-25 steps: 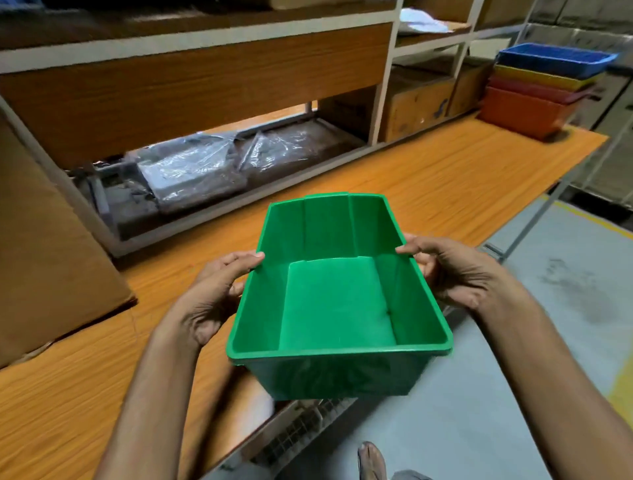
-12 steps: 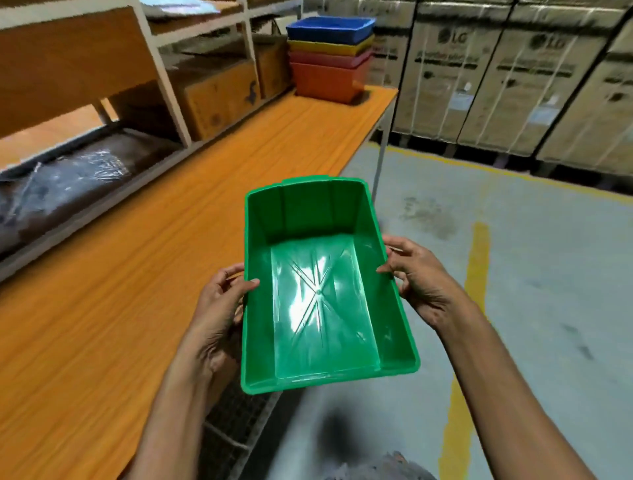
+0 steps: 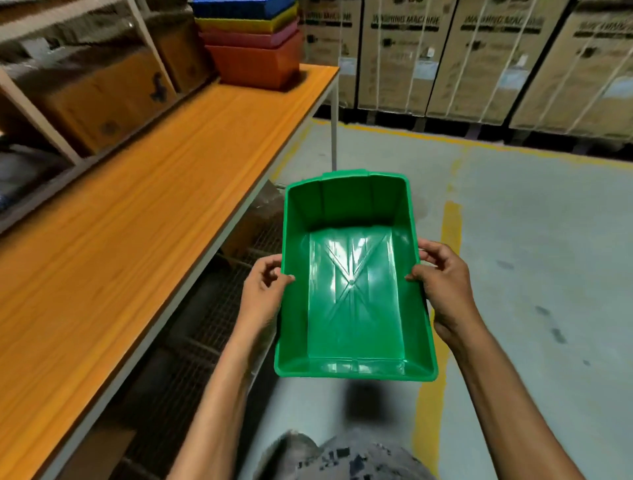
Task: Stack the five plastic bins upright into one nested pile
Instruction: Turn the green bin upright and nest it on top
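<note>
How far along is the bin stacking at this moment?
Four bins, blue over yellow, pink and orange, are already nested on the table. The green bin is upright in left hand and right hand. Left: nesting it on top.

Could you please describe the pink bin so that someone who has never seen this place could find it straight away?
Follow the long orange-topped table to its far end, where a nested pile of bins stands. The pink bin is second from the bottom, its rim showing above the orange bin. It lies directly under the yellow bin, with the blue bin on top.
</note>
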`<action>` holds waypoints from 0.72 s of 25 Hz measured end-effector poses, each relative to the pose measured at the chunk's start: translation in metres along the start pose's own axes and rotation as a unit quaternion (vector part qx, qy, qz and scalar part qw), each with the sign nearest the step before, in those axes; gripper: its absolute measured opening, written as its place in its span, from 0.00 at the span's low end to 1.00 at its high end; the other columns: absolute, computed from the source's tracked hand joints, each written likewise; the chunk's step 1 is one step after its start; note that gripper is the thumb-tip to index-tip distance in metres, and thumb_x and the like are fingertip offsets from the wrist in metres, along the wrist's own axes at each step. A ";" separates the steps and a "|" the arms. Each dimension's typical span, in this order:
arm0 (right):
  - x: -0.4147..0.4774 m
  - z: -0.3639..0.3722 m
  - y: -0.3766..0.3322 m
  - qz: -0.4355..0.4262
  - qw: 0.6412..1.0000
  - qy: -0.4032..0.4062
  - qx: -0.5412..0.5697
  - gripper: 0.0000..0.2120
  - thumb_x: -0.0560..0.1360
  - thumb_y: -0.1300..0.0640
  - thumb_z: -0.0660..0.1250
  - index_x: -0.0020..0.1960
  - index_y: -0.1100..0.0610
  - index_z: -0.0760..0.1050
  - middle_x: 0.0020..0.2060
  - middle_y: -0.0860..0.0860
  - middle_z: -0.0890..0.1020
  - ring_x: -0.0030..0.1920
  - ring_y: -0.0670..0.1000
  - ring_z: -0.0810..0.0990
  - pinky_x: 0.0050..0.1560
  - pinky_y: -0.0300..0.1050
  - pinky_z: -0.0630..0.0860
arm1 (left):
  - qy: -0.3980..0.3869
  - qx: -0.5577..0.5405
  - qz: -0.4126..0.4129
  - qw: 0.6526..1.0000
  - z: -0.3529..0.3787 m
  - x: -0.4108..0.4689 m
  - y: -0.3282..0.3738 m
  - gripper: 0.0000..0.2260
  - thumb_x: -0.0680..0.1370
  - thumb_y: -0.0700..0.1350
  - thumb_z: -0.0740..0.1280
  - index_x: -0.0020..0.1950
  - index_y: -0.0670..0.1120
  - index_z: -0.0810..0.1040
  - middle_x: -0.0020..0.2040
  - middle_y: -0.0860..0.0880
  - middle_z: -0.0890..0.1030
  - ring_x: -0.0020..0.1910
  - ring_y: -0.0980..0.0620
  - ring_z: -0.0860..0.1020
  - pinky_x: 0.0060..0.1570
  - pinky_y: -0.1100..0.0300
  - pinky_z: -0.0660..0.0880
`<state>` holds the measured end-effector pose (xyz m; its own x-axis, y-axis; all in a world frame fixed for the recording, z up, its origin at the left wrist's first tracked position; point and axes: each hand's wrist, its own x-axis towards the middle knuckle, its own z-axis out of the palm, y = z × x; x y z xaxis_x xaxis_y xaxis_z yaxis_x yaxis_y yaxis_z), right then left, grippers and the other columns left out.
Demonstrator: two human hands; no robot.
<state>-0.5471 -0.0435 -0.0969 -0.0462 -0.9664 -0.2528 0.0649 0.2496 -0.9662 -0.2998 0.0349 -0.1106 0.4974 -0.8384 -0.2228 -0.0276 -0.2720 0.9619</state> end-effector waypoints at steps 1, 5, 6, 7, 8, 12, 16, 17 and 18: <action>0.016 -0.004 0.000 -0.006 1.000 0.018 0.000 0.24 0.70 0.77 0.61 0.58 0.56 0.78 0.47 0.52 0.82 0.35 0.40 0.82 0.33 0.34 0.77 | -0.004 0.006 0.006 1.000 0.014 0.014 0.005 0.12 0.79 0.29 0.67 0.59 0.42 0.78 0.41 0.50 0.79 0.30 0.67 0.78 0.32 0.73 0.74; 0.086 -0.010 -0.004 -0.003 0.999 0.035 -0.021 0.24 0.71 0.77 0.63 0.62 0.58 0.78 0.48 0.53 0.81 0.33 0.38 0.82 0.32 0.33 0.77 | -0.012 0.050 0.036 0.998 0.052 0.089 0.019 0.14 0.78 0.29 0.67 0.57 0.46 0.79 0.41 0.50 0.77 0.33 0.64 0.77 0.32 0.72 0.74; 0.109 -0.009 -0.009 -0.003 0.999 0.037 -0.019 0.24 0.71 0.77 0.63 0.62 0.58 0.78 0.48 0.53 0.81 0.33 0.39 0.82 0.33 0.34 0.77 | -0.017 0.058 0.040 0.997 0.064 0.116 0.025 0.14 0.78 0.29 0.67 0.58 0.45 0.79 0.41 0.50 0.78 0.34 0.63 0.77 0.32 0.72 0.74; 0.131 -0.006 -0.015 -0.005 0.999 0.038 -0.018 0.24 0.71 0.77 0.63 0.61 0.58 0.78 0.48 0.53 0.81 0.34 0.39 0.82 0.32 0.35 0.77 | -0.022 0.063 0.041 0.997 0.073 0.140 0.033 0.14 0.78 0.29 0.67 0.58 0.45 0.79 0.42 0.50 0.78 0.35 0.63 0.78 0.31 0.73 0.73; 0.152 -0.002 -0.024 -0.005 0.999 0.038 -0.016 0.24 0.70 0.77 0.63 0.61 0.57 0.79 0.48 0.52 0.82 0.35 0.40 0.82 0.33 0.36 0.77 | -0.030 0.065 0.041 0.997 0.082 0.167 0.038 0.13 0.79 0.29 0.67 0.59 0.44 0.78 0.42 0.50 0.78 0.36 0.62 0.79 0.31 0.74 0.73; 0.240 0.012 -0.076 0.013 1.000 0.019 0.012 0.26 0.71 0.76 0.64 0.57 0.49 0.80 0.50 0.48 0.85 0.45 0.47 0.83 0.44 0.45 0.78 | -0.080 0.066 0.041 0.994 0.120 0.262 0.088 0.13 0.80 0.30 0.66 0.61 0.42 0.77 0.45 0.53 0.78 0.36 0.63 0.80 0.31 0.75 0.73; 0.322 0.017 -0.120 0.068 0.991 -0.071 0.095 0.26 0.74 0.75 0.63 0.65 0.51 0.78 0.58 0.47 0.86 0.51 0.48 0.84 0.52 0.49 0.79 | -0.112 0.021 -0.013 0.993 0.148 0.362 0.131 0.08 0.81 0.35 0.68 0.59 0.42 0.81 0.50 0.48 0.83 0.48 0.54 0.81 0.37 0.73 0.77; 0.343 0.015 -0.127 0.080 0.984 -0.091 0.129 0.26 0.75 0.75 0.61 0.67 0.53 0.77 0.60 0.49 0.86 0.42 0.45 0.83 0.49 0.48 0.80 | -0.129 0.002 -0.037 0.991 0.155 0.384 0.139 0.08 0.81 0.37 0.68 0.58 0.43 0.82 0.53 0.45 0.85 0.49 0.53 0.82 0.39 0.69 0.79; 0.366 0.014 -0.134 0.097 0.975 -0.109 0.167 0.26 0.76 0.75 0.60 0.68 0.55 0.76 0.60 0.50 0.85 0.32 0.43 0.78 0.44 0.44 0.81 | -0.149 -0.021 -0.067 0.986 0.163 0.402 0.148 0.08 0.81 0.39 0.68 0.59 0.43 0.83 0.56 0.43 0.86 0.48 0.53 0.83 0.40 0.65 0.80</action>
<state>-0.5587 -0.4313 -0.0587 0.2095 -0.9020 -0.3774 0.3732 0.4305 -0.8218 -0.2456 -0.4194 -0.0832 0.2173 -0.8999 -0.3782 0.0599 -0.3744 0.9253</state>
